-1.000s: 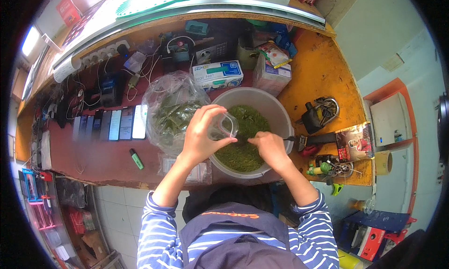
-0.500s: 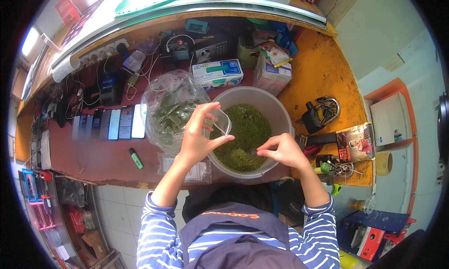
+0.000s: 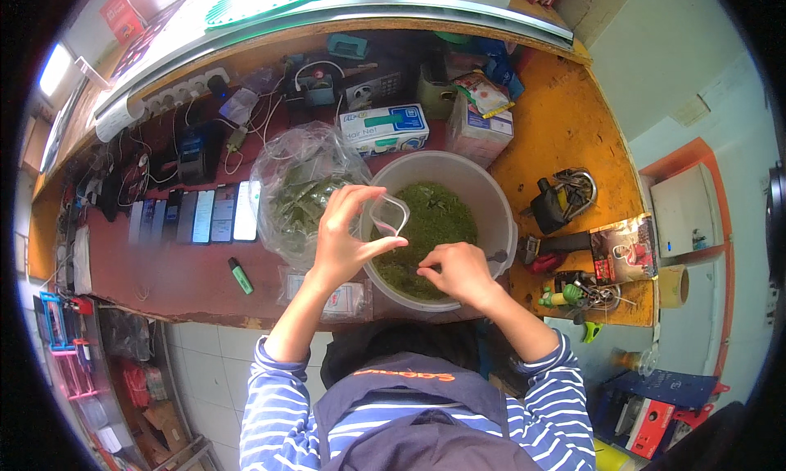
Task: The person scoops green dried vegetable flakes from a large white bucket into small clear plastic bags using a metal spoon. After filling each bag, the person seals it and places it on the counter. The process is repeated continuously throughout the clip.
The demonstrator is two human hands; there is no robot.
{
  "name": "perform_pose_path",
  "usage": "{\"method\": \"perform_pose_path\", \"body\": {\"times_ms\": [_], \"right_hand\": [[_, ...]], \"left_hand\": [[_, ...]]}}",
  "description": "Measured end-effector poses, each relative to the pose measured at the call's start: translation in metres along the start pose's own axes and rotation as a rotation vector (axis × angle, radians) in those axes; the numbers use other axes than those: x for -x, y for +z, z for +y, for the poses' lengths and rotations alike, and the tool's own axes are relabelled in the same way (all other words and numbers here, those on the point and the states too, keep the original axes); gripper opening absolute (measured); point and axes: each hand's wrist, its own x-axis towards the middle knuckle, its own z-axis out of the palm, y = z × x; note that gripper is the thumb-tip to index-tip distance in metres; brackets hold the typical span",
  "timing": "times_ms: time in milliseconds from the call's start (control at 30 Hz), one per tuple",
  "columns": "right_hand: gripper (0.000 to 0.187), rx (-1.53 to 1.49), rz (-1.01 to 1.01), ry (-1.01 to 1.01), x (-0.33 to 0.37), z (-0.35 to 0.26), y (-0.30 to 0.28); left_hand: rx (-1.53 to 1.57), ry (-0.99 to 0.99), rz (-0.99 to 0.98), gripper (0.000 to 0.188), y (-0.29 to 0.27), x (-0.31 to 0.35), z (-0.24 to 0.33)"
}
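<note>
My left hand (image 3: 340, 233) holds a small clear plastic bag (image 3: 390, 217) by its rim, thumb and fingers spreading its mouth. It hangs over the left side of a white bucket (image 3: 501, 201), which holds finely shredded green leaves (image 3: 442, 217). Inside the bucket's near right part, my right hand (image 3: 460, 273) pinches what appears to be a spoon; its bowl is hidden, and a grey piece, probably the handle's end (image 3: 497, 257), shows near the rim. Behind my left hand lies a large clear bag of green leaves (image 3: 299, 188).
Several phones (image 3: 201, 215) stand in a row on the left of the brown table, near a green marker (image 3: 240, 276). A hair-net box (image 3: 383, 129) and a carton (image 3: 479, 133) stand behind the bucket. Padlocks (image 3: 565, 201) and a packet (image 3: 624, 250) lie at right.
My right hand has moved left, toward the small bag, and its spoon's bowl and green clump are no longer visible. The bag's mouth looks wider. My left hand has barely shifted.
</note>
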Motion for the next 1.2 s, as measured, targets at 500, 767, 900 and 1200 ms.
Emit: {"method": "perform_pose_path", "body": {"times_ms": [500, 767, 900, 1200], "right_hand": [[0.014, -0.131, 0.216, 0.137, 0.017, 0.006, -0.07], [0.013, 0.048, 0.026, -0.011, -0.006, -0.012, 0.01], [0.019, -0.315, -0.061, 0.094, -0.006, 0.004, -0.02], [0.011, -0.253, 0.418, 0.015, 0.018, -0.001, -0.087]], "left_hand": [[0.067, -0.099, -0.082, 0.064, 0.004, 0.003, -0.006], [0.1, -0.064, -0.019, 0.066, 0.0, -0.001, -0.001], [0.106, -0.139, 0.011, 0.067, -0.01, 0.002, -0.006], [0.081, -0.129, -0.166, 0.064, 0.002, 0.004, -0.007]]}}
